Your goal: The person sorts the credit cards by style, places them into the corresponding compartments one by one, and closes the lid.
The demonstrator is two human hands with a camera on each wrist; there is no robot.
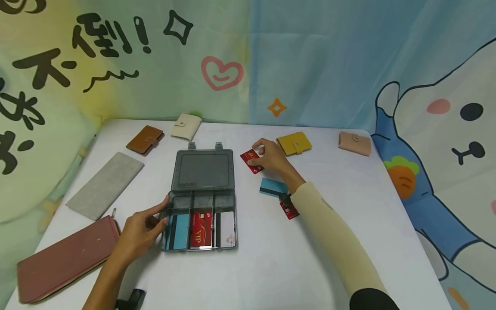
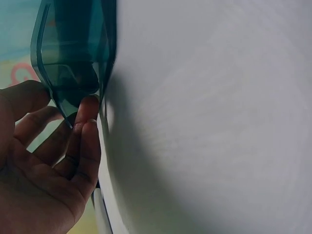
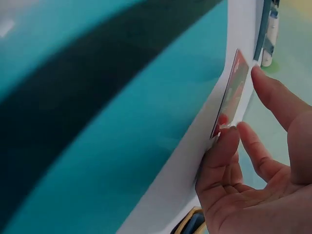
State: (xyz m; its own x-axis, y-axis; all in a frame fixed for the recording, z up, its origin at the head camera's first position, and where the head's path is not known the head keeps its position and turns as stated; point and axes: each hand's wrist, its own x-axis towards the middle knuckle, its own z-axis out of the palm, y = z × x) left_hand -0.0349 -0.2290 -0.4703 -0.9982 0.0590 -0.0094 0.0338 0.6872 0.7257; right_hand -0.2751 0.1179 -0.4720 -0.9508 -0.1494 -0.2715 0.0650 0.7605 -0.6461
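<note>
My left hand (image 1: 141, 232) holds the left side of a translucent grey plastic case (image 1: 180, 202), its lid lying back. In the left wrist view, the fingers (image 2: 87, 141) bear on the case's corner. Standing in the front compartments are a blue card (image 1: 180, 232), a red VIP card (image 1: 201, 229) and a white card (image 1: 227, 228). To the right of the lid, my right hand (image 1: 273, 157) pinches another red VIP card (image 1: 248, 156) near its edge. Nearer me lie a blue card with a black stripe (image 1: 272, 187) and a partly covered red card (image 1: 288, 211).
Along the back lie a brown wallet (image 1: 145, 140), a cream wallet (image 1: 186, 126), a yellow wallet (image 1: 295, 143) and a pink-beige wallet (image 1: 354, 143). At left are a grey flat sleeve (image 1: 105, 186) and a long maroon wallet (image 1: 69, 260). A printed cloth (image 1: 317, 64) hangs behind the table.
</note>
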